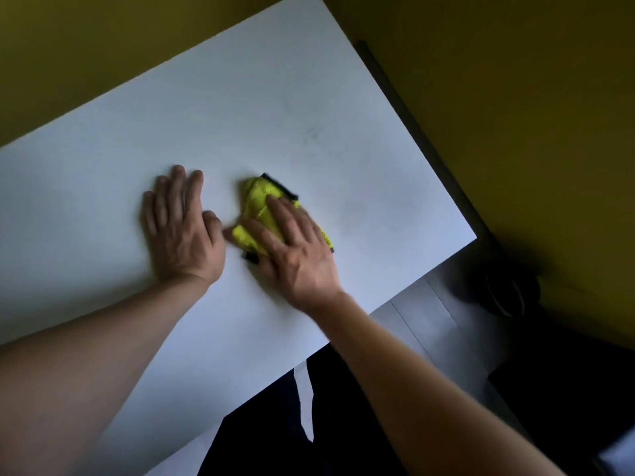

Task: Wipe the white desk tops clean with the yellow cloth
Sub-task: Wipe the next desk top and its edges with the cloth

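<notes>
The right hand presses the yellow cloth flat on the white desk, fingers spread and seemingly straight, though blurred. Just beside it, the left hand rests open-palmed on the desk.

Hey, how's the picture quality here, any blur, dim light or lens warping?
Head view: dim overall, the white desk top reading bluish-grey; motion blur smears the right hand pressing the yellow cloth, while the left hand lying flat looks sharper; wide-angle distortion bows the desk's far right edge; lower right falls into near-black shadow.
</notes>
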Available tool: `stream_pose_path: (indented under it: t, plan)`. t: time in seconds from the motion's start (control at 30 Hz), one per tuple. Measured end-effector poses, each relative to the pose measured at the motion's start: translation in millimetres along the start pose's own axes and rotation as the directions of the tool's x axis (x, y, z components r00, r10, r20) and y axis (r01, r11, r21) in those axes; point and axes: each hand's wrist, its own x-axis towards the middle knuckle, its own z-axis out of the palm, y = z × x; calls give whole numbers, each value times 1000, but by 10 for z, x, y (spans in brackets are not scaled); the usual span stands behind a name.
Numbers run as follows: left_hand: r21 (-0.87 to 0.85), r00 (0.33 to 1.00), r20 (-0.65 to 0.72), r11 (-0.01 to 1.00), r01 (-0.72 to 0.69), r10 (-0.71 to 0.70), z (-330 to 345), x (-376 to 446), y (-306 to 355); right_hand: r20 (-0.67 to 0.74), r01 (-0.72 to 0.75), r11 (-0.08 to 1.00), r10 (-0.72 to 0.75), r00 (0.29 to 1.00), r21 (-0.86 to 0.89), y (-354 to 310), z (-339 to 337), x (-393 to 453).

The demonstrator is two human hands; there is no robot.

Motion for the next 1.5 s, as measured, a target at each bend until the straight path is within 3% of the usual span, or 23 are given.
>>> stream_pose_path:
  t: [0.1,0.2,0.33,0.43,0.57,0.63,0.7,0.77,0.87,0.97,1.03,1.07,1.13,1.3,1.4,1.5]
  plan:
    - [5,1000,1,1000,-2,2,8,-11,12,-71,-215,974,209,975,-78,577,-289,56]
    - [-1,1000,-7,1000,4,-4,22,-3,29,-215,-459,886,435,874,-74,1098,-615,157]
    - [-1,1000,-13,1000,11,-11,28,5,31,-304,-544,838,510,805,-35,1025,-587,198]
    - [-4,1000,-14,1000,14,-14,27,10,30,-247,-481,876,459,853,-34,483,-283,-56]
    - [-9,1000,-17,1000,7,-7,30,-2,3,-80,-204,978,201,976,-31,-353,176,-630]
    - [-5,1000,-24,1000,-1,1,28,-5,2,-28,-98,994,97,995,-46,-355,178,-779]
    - [3,1000,-27,1000,2,-2,23,-3,2,-53,-117,990,113,992,-82,-60,50,-778]
    - [8,1000,-30,1000,0,0,14,-1,8,-153,-297,950,281,947,-92,352,-184,-723]
    - [2,999,-35,1000,-3,3,14,-5,8,-312,-554,832,515,798,-43,1036,-618,-665]
    - [7,999,-40,1000,-11,11,34,-4,15,-385,-641,767,597,703,17,1332,-811,-645]
    - [8,999,-30,1000,-16,16,31,3,16,-410,-673,738,626,663,38,1195,-733,-653]
    - [13,999,-29,1000,-17,17,27,-10,16,-407,-669,743,621,670,34,1052,-653,-688]
    - [19,999,-27,999,-44,44,21,-34,25,-358,-590,807,556,750,17,671,-427,-829]
    - [-7,983,-5,983,-183,183,-50,-108,153,-148,-241,970,243,959,30,-303,133,-1254]
    - [-44,962,62,963,-264,267,-89,-226,431,-118,-127,992,129,985,23,-137,114,-1362]
    - [-85,938,116,944,-319,328,-43,-350,785,-240,-324,946,318,917,15,384,-121,-1337]
